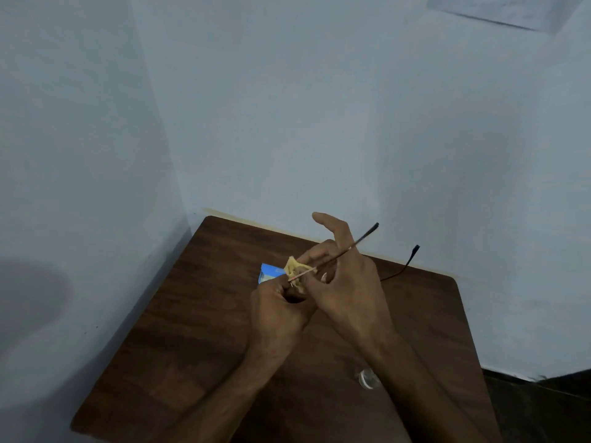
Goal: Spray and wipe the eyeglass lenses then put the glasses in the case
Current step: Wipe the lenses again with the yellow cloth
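Both hands are raised over the worktop (198,330), meeting around the glasses (355,246). The left hand (278,310) is curled and appears to grip the front of the frame. The right hand (347,284) pinches a yellow cloth (295,266) against it, with its forefinger sticking up free. The lenses themselves are hidden behind fingers and cloth. Only the two temples show, jutting up and to the right, well clear of the worktop.

This looks like the wiping step in progress. Whether the lenses have been sprayed cannot be read from the picture. A small clear bottle (367,378), probably the spray, stands on the worktop just beside the right forearm and is not being held, which suggests spraying is over. How clean the lenses are, and whether one or both have been done, cannot be told.

Casing the glasses is still left. A blue thing (267,274), possibly the case, lies on the worktop behind the hands, mostly hidden. Whether it is open cannot be seen.
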Motion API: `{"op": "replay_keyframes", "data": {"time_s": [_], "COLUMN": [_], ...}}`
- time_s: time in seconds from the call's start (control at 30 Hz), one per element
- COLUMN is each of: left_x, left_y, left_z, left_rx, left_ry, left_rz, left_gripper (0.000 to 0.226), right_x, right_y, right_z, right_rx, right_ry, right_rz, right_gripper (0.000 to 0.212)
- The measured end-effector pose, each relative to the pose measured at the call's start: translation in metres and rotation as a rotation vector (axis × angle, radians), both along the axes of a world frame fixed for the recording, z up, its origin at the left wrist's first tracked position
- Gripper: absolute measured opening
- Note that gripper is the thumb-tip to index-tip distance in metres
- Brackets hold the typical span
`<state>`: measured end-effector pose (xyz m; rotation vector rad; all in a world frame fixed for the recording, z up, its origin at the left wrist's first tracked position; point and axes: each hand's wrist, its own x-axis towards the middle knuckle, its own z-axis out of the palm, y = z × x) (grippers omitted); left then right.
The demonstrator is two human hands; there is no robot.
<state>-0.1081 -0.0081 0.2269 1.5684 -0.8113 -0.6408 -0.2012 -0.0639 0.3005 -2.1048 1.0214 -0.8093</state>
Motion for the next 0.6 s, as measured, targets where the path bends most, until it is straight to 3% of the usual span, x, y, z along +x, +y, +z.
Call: {"op": "replay_keyframes", "data": {"time_s": [0.1,0.23,0.4,0.6], "left_x": [0.000,0.004,0.004,0.010], "left_y": [0.000,0.001,0.001,0.003], "left_z": [0.002,0.003,0.006,0.004], "left_rx": [-0.035,-0.030,-0.040,-0.035], "left_ry": [-0.012,0.028,0.019,0.045], "left_rz": [0.013,0.004,0.005,0.019], "left_gripper": [0.008,0.019,0.021,0.026], "right_x": [0.003,0.000,0.003,0.001], "right_y": [-0.004,0.004,0.004,0.007], "right_z": [-0.003,0.001,-0.001,-0.005], "right_rx": [-0.115,0.009,-0.136,0.129], "right_ry": [0.163,0.105,0.222,-0.035], "right_rz": [-0.093,-0.031,-0.085,0.016], "right_gripper": [0.082,0.081,0.082,0.078]}}
